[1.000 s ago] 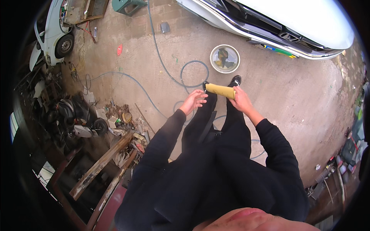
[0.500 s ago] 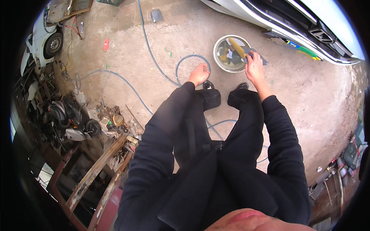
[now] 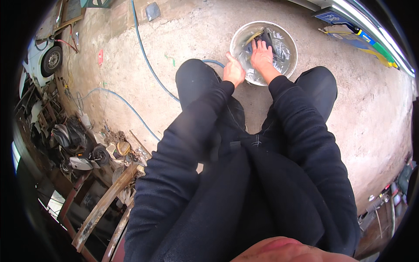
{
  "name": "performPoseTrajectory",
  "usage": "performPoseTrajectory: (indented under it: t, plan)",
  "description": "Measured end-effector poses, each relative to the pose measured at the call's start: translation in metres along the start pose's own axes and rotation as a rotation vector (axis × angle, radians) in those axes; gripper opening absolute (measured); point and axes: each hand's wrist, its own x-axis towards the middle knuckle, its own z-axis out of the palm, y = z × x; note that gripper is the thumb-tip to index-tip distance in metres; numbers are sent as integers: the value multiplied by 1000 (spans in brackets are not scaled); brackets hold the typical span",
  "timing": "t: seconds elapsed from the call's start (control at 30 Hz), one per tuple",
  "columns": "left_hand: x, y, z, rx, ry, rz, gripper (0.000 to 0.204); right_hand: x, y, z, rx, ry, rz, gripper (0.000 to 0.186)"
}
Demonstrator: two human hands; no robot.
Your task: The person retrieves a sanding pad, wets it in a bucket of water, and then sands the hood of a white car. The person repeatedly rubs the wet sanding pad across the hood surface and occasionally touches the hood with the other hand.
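Note:
A round metal basin (image 3: 286, 61) of water stands on the floor ahead of my bent knees. My left hand (image 3: 234, 70) grips its near-left rim, thumb up along the edge. My right hand (image 3: 263, 59) reaches into the basin, fingers slightly spread and extended over a dark flat sheet (image 3: 267, 36) and a narrow yellow piece (image 3: 254, 36) in the water. Whether those fingertips grip either piece or only press on it is hard to tell.
A blue hose (image 3: 148, 61) snakes across the concrete floor (image 3: 366, 122). The edge of a white car with a blue-and-yellow board (image 3: 336, 17) is upper right. Another car (image 3: 41, 61), a scooter (image 3: 72, 146) and scrap wood (image 3: 104, 201) line the left side.
I have gone from standing to crouching. The yellow piece and dark sheet have moved down into the basin under my right hand, and my left hand has come onto the rim.

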Motion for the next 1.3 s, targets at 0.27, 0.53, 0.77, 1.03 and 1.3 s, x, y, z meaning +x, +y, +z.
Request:
performPoseTrajectory:
  t: [0.27, 0.53, 0.77, 1.03, 1.3]
  plan:
    - [15, -2, -19, -378, -349, -156, 56, -6, 1, -11, 100, -300, -70, 64]
    - [45, -21, -7, -206, -511, -51, 72, -2, 85, -74, 203, -341, -497, 44]
    - [46, -27, -9, 117, -399, 137, 76, 15, 94, -59, 233, 183, -131, 69]
    - [27, -13, -18, 76, -270, 30, 105, 35, 97, -28, 69, 170, -122, 42]
    - [17, -6, -17, 120, -183, 43, 114, -3, 68, -66, 267, 666, -341, 20]
